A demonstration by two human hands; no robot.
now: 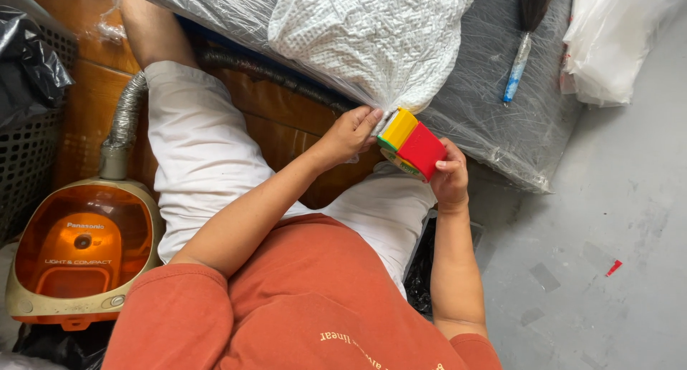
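Observation:
My right hand (449,178) grips a red, yellow and green tape dispenser (411,147) against the corner of a white quilted bundle wrapped in clear plastic (361,33). My left hand (348,133) pinches the gathered plastic at that corner, right beside the dispenser. I wear an orange shirt and white trousers, and sit low beside a wooden frame.
An orange and cream canister vacuum cleaner (79,252) with a grey hose (127,112) sits at the left. A plastic-wrapped grey mattress (501,98) carries a blue-handled brush (520,51). A white plastic bag (615,37) lies at top right above grey concrete floor (608,220).

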